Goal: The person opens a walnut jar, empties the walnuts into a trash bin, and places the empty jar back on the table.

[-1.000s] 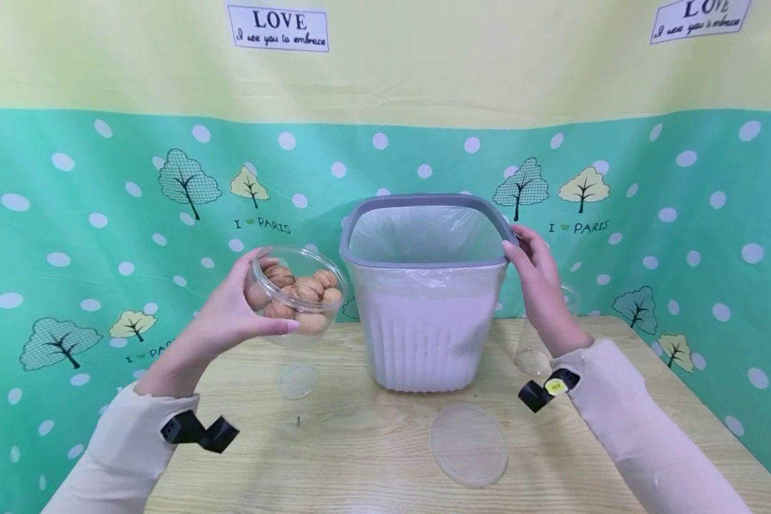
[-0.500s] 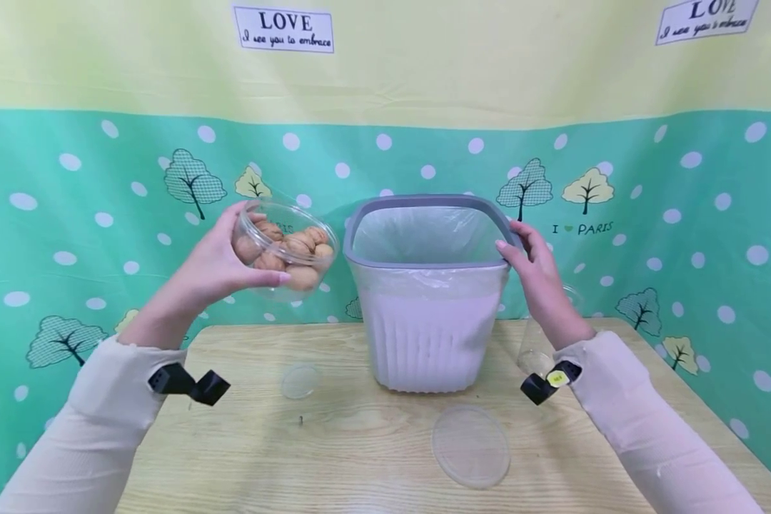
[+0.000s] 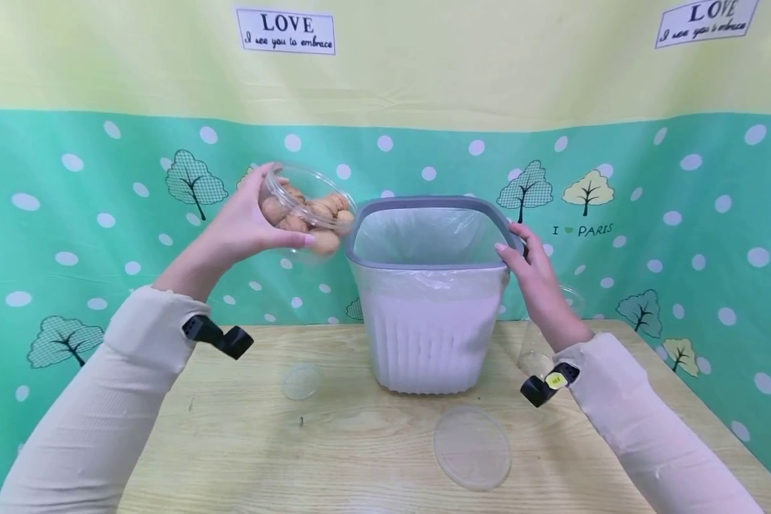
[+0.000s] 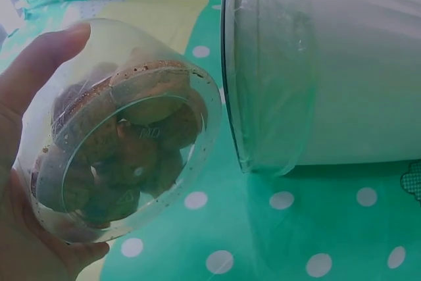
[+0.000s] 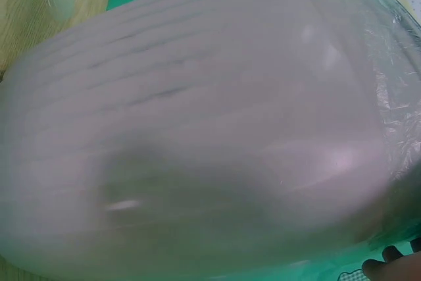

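My left hand (image 3: 240,221) holds a clear plastic tub (image 4: 141,202) in the air, thumb on its near side and fingers behind. Several walnuts (image 3: 324,241) fill much of it, and its open mouth tilts toward a pale trash bin (image 3: 432,332). The tub is close to the left side of the bin's grey rim (image 3: 424,266); whether they touch, I cannot tell. Inside the bin hangs a translucent liner bag (image 3: 424,232), folded over the edge. On the bin's right side, my right hand (image 3: 540,285) grips the rim, thumb in front.
A large round clear lid (image 3: 472,448) lies in front of the bin, and a smaller one (image 3: 302,381) to its left. Behind my right forearm stands a tall clear container (image 3: 535,358). A tiny dark bit (image 3: 301,421) lies on the wooden table (image 3: 360,464).
My left hand has raised the tub of walnuts, first slightly leftward, then right toward the bin's rim. My right hand has stayed on the rim.
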